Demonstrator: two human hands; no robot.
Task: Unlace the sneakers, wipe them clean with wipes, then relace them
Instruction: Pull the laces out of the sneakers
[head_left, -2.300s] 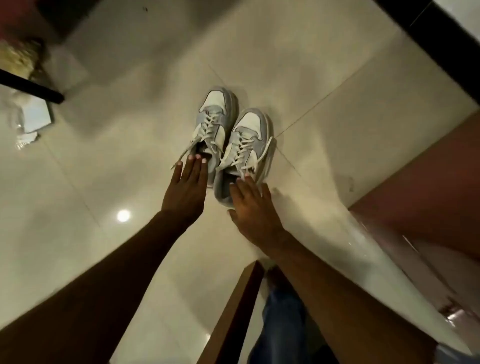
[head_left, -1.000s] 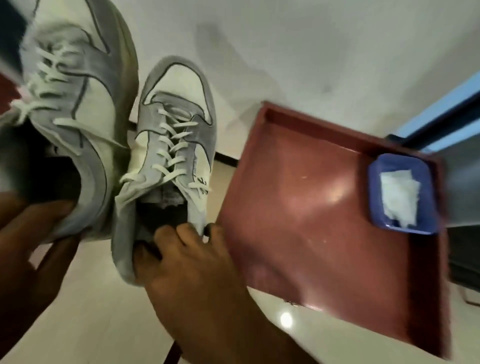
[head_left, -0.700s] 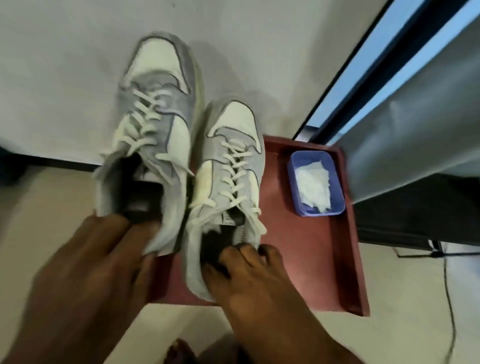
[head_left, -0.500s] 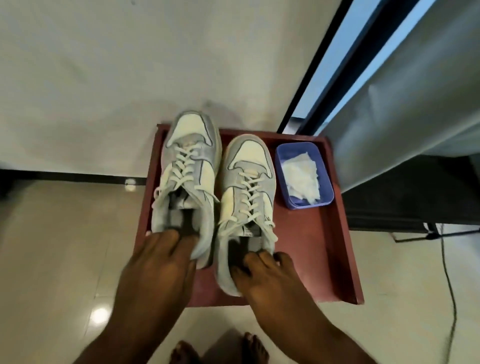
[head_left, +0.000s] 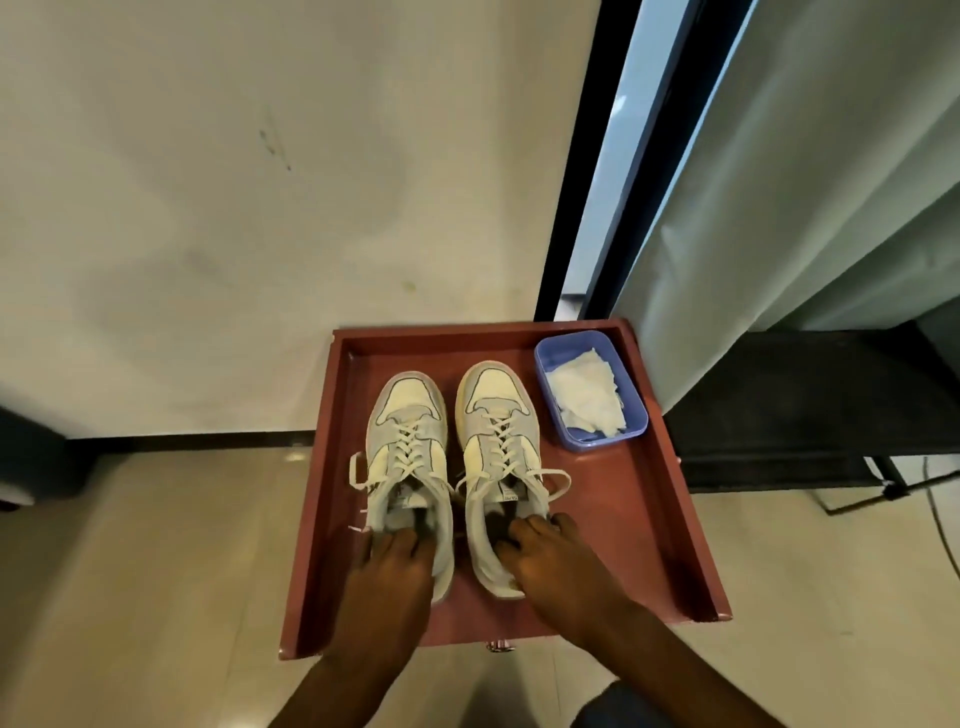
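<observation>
Two grey-and-white laced sneakers stand side by side, toes away from me, on a red tray-like table (head_left: 639, 519). My left hand (head_left: 387, 571) grips the heel of the left sneaker (head_left: 408, 447), fingers hooked into its opening. My right hand (head_left: 550, 556) grips the heel of the right sneaker (head_left: 498, 436) the same way. White laces are tied across both. A blue tub (head_left: 631, 395) holding white wipes (head_left: 587, 397) sits at the tray's far right corner.
The tray stands against a cream wall (head_left: 260, 182). A black door frame (head_left: 587, 156) and a pale curtain (head_left: 805, 182) rise at the right, with a dark stand (head_left: 779, 405) beneath. Glossy floor tiles (head_left: 156, 571) spread on both sides.
I lifted both sneakers from the floor, carried them over and set them down on the red tray. My hands still hold their heels.
</observation>
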